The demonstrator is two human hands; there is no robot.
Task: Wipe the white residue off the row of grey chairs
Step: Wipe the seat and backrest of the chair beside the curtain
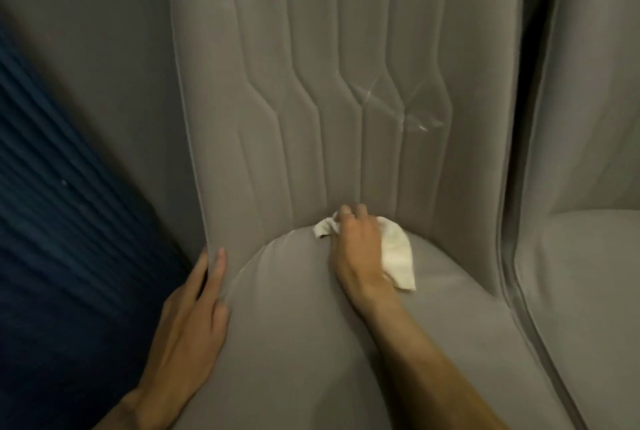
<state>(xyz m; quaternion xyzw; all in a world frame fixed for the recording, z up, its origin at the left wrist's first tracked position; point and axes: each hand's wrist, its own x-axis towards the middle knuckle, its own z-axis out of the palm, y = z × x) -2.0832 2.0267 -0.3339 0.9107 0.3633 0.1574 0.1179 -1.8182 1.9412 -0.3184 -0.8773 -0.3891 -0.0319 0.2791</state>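
Indoor seating spot, prob. a dining or lounge area, can't tell if home or venue. In front of me is a padded grey chair [346, 66] w/ stitched channels down its back, and a matching chair [588, 274] just beside it on the right — same soft, velvety upholstery. At left, dark blue ribbed fabric [52, 204]. Dim light.

No readable text, label or number shows on anything.

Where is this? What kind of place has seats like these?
Probably an indoor sitting or dining area, though I can't be sure. A padded grey chair with stitched lines stands close beside a second chair like it. A right hand presses a cloth on the seat.
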